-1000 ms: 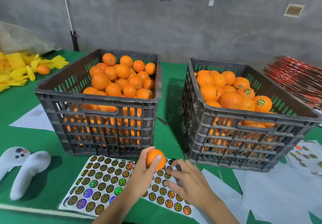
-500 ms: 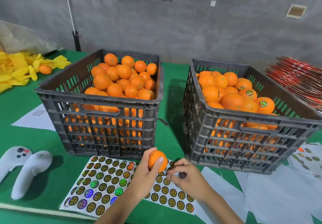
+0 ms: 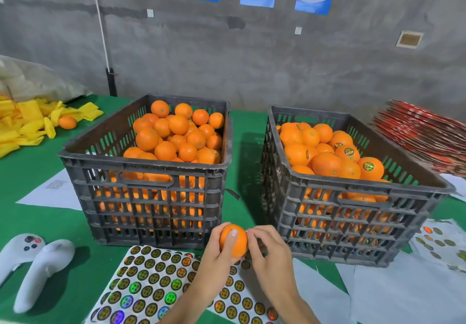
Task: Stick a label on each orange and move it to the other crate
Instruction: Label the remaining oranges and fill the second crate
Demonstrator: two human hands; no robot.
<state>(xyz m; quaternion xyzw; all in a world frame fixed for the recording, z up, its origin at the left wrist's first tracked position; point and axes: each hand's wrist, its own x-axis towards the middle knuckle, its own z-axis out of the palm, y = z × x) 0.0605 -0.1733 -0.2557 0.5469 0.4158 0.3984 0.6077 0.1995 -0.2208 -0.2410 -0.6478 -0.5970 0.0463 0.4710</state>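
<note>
My left hand (image 3: 215, 257) grips one orange (image 3: 237, 246) above the label sheet (image 3: 148, 283), just in front of the gap between the two crates. My right hand (image 3: 273, 257) has thumb and forefinger pinched against the orange's right side, on a small label that the fingertips mostly hide. The left grey crate (image 3: 146, 165) holds a heap of plain oranges (image 3: 177, 124). In the right grey crate (image 3: 353, 185) lie oranges, some with round labels (image 3: 370, 167) showing. The sheet carries rows of round holographic stickers.
Two white controllers (image 3: 37, 265) lie at the near left. Yellow foam sleeves (image 3: 25, 122) and a loose orange (image 3: 67, 122) sit at the far left. Red flat packs (image 3: 423, 134) are stacked far right. White backing sheets (image 3: 403, 293) and another sticker sheet (image 3: 441, 243) lie near right.
My right hand left the label sheet and came up to the orange's right side. My left hand lifted the orange slightly. The camera tilted upward.
</note>
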